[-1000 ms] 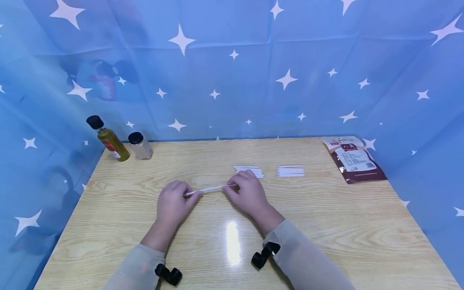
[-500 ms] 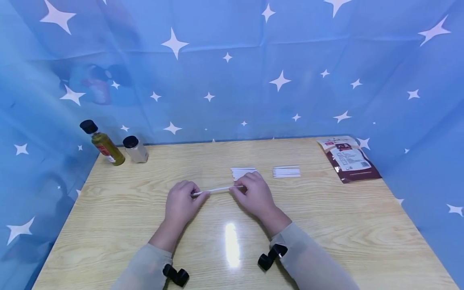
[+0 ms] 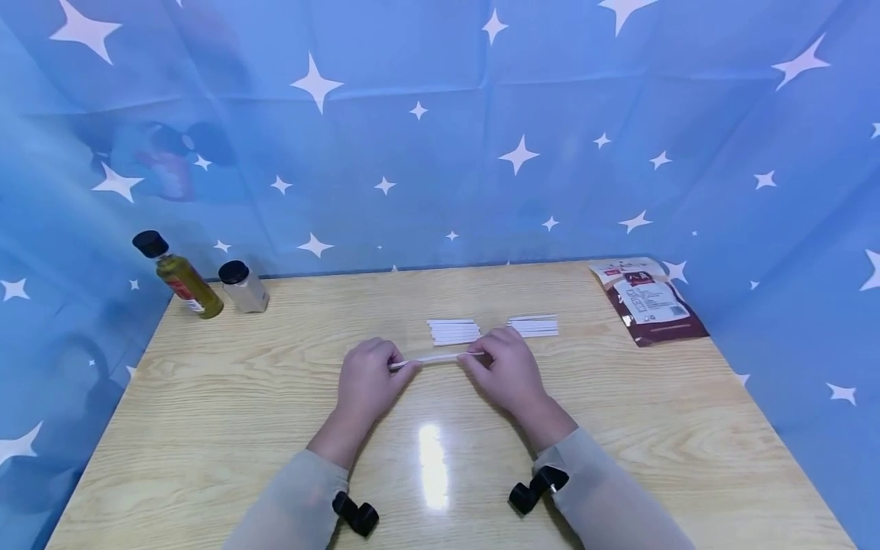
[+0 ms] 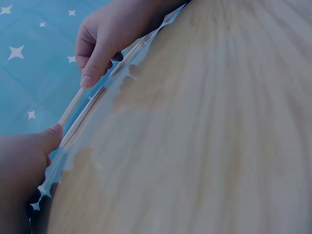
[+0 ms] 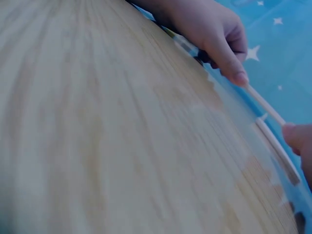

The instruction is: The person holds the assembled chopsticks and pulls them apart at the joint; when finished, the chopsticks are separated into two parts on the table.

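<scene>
A thin white stick is held level between two hands, just above or on the table. My left hand pinches its left end between thumb and fingers. At the other end, my right hand pinches it the same way. Both wrist views show the middle of the stick bare between the thumbs. Behind it, a row of similar white sticks lies side by side on the table. A second row lies to its right, its near left corner partly behind my right hand.
On the back left of the wooden table stand an oil bottle with a black cap and a small black-lidded jar. A brown and white pouch lies at the back right. A blue star-patterned cloth hangs behind.
Both hands have moved right together with the stick between them. The left row of sticks, partly covered by the right hand before, now shows in full. The head view has turned slightly right.
</scene>
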Available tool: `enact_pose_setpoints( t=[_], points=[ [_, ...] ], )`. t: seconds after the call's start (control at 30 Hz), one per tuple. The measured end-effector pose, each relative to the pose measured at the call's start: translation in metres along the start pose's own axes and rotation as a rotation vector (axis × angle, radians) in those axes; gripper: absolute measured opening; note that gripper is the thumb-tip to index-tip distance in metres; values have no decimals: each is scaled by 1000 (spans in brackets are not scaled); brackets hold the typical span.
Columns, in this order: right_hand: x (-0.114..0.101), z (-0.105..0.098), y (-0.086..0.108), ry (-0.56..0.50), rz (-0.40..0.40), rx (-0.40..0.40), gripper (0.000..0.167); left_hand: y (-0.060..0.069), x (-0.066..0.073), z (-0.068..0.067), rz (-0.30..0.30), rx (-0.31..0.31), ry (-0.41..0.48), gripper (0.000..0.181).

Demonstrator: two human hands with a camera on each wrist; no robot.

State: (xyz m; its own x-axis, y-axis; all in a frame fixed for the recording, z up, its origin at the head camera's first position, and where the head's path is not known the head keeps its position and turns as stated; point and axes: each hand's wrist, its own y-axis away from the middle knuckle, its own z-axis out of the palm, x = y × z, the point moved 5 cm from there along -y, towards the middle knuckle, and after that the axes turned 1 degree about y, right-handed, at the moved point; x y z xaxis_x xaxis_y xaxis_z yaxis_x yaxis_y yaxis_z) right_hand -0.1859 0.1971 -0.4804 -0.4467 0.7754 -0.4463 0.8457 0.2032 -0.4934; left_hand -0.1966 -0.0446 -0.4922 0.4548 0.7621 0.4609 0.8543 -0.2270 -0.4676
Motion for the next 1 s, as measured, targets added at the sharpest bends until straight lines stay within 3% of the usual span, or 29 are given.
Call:
enact_pose_setpoints(
  t=[0.7, 1.0],
  points=[
    [36, -36, 20, 24, 87, 29, 18, -17, 43, 32, 29, -54, 11, 37],
    [50, -45, 30, -5, 154, 33, 14, -20, 60, 49, 71, -170, -25, 34]
  ],
)
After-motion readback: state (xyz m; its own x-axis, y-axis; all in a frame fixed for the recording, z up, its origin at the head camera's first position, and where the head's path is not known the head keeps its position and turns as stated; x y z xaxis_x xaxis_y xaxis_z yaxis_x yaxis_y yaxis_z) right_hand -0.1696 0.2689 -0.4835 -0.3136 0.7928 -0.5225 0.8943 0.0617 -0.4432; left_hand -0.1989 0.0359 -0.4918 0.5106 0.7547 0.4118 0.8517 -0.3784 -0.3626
